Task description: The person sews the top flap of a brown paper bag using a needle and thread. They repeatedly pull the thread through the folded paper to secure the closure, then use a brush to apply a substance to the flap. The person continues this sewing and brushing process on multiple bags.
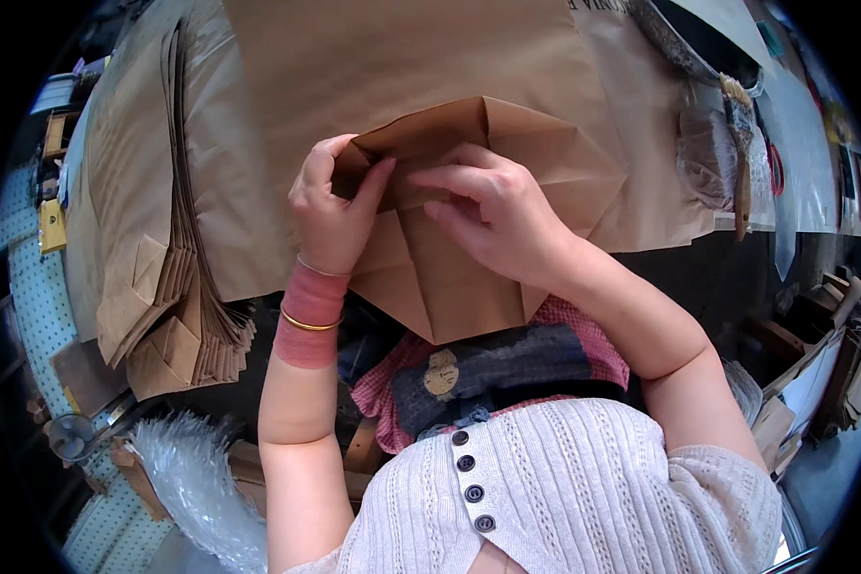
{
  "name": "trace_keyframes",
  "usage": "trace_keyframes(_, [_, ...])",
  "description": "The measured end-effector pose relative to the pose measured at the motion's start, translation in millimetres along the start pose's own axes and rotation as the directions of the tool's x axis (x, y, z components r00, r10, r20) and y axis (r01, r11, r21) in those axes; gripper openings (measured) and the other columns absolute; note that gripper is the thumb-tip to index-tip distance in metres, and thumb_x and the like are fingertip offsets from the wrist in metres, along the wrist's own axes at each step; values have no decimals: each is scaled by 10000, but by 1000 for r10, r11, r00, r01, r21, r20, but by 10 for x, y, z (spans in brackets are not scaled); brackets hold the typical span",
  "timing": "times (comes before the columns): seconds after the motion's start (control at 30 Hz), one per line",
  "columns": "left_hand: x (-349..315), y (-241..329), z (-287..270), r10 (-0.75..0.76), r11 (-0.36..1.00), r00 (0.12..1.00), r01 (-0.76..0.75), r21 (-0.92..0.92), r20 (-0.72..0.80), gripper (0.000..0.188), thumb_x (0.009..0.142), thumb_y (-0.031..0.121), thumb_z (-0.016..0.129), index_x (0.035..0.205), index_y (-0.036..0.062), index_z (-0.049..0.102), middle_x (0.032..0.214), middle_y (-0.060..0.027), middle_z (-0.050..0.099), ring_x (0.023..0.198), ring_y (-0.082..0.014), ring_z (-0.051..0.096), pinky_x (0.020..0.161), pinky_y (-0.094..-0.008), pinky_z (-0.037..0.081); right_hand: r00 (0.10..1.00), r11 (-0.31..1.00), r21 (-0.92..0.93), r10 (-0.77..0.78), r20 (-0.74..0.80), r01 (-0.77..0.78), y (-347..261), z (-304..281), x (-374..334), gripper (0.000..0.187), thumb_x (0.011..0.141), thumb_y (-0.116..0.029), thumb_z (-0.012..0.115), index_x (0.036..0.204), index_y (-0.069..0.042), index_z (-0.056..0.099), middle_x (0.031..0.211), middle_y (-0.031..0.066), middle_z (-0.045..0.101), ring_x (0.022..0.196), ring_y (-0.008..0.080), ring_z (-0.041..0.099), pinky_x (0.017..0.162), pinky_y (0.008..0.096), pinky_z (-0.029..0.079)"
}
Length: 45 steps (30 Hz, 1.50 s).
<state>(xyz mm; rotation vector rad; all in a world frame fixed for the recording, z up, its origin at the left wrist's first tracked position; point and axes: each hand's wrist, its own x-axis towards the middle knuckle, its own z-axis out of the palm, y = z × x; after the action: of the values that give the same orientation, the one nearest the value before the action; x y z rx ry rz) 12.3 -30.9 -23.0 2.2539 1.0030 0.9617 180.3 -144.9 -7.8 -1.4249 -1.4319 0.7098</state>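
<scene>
1. Cream knitted top with dark buttons (574, 469) lies nearest the camera, on the body side of the brown, creased kraft-paper bag (469, 268).
2. That bag sits between both hands, its spread pocket running left to right and a flat panel reaching toward the body.
3. Left hand (330, 206) is at the bag's left edge, grasping it: thumb inside the pocket, fingers around the outside.
4. Right hand (497, 210) crosses the bag's front from the right, fingers bent, tips pointing left into the pocket; whether they pinch paper, I cannot tell.
5. Under and beyond the bag is a broad brown paper sheet (402, 48); left of it, a fanned stack of folded brown paper bags (158, 325); right of it, a wooden-handled brush with pale bristles (741, 158).
6. Left fingertips hide behind the bag's edge; its shadowed inner folds are hard to read.
</scene>
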Motion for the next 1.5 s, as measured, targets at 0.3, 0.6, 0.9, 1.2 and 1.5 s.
trace_keyframes(0.3, [93,-31,-351,61,977,943,11,-214,327,338,837,13,564,1159,-19,662,990,-168,701,875,-271,691,795,-349,543,986,981,-154,-137,-100,121,94,365,385,131,808,-157,705,855,-35,690,761,156,669,703,339,662,639,411,541])
trace_keyframes(0.6, [181,61,-331,144,989,945,-150,0,295,231,824,26,571,1010,-30,695,941,-182,710,840,-302,698,775,-360,559,980,996,-23,-87,-178,84,90,482,409,140,781,-153,723,768,-29,661,727,146,658,671,320,658,599,402,523])
trace_keyframes(0.9, [240,158,-439,404,869,878,-456,192,256,97,800,36,693,894,19,677,845,-121,700,770,-285,688,692,-374,554,992,997,60,-32,-123,40,32,444,386,139,827,-98,722,792,12,646,665,107,613,592,177,566,555,316,469])
trace_keyframes(1.2, [181,153,-372,408,885,892,-439,154,196,157,757,0,678,907,42,655,834,-102,681,787,-282,680,694,-370,551,996,998,58,-16,-84,21,6,404,349,101,795,-76,705,798,6,646,703,164,628,633,308,628,578,365,492])
trace_keyframes(1.5, [208,103,-374,348,923,913,-373,92,214,187,723,-46,644,883,52,645,800,-75,665,748,-269,667,654,-363,534,996,997,67,-40,-77,45,6,401,329,75,808,-59,687,809,4,645,710,167,620,619,304,616,570,359,485])
